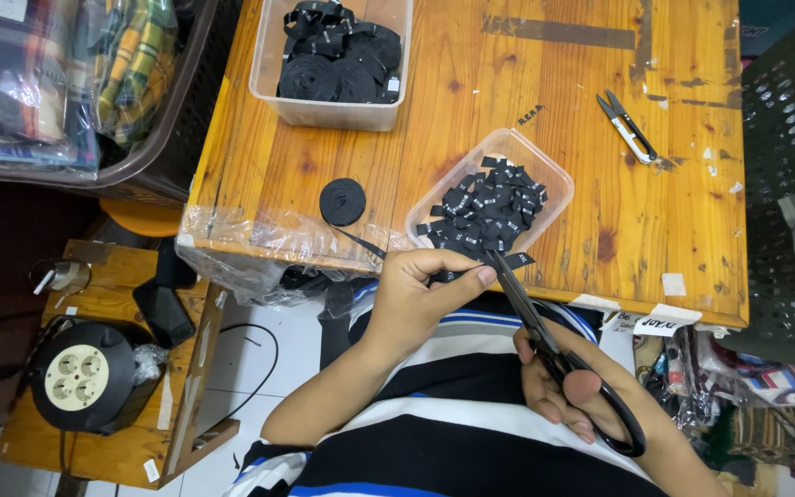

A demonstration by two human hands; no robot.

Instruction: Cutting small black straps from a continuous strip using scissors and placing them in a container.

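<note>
Black labels [489,207] in clear tub [558,179]

Upper tub of black ribbon rolls [338,64] cut off by the top edge; label print illegible.

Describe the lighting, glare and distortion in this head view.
Head view: even, bright light on the wooden table; glare on the plastic wrap at its edge; wide-angle bending at the frame sides; left hand, scissors and right hand sharp.

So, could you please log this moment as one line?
left hand: holds black ribbon | right hand: scissors open at ribbon | cut pieces in tub | roll on table
</note>
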